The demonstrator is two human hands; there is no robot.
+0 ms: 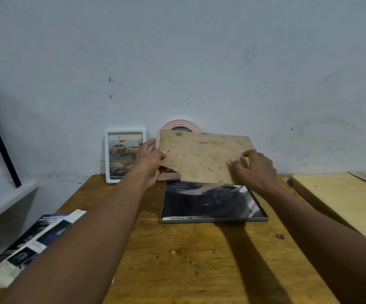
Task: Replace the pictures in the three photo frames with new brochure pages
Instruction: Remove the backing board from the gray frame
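One grey frame [215, 219] lies flat on the wooden table [177, 260] with a "DOUBLE CAB" brochure page [204, 202] already in it. The backing board [199, 154] is not yet on and sits tilted just above the frame's far edge. The left hand [149, 159] pinches its left edge and the right hand [256, 170] grips its right part. The white frame [107, 156] looks refilled. The pink round frame [182, 123] is mostly hidden, so I cannot tell.

The backing board [201, 156] hides most of the pink frame [181, 123] behind it.

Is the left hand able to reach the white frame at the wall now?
Probably not yet: the left hand holds the brown backing board, though the white frame stands close, nothing between.
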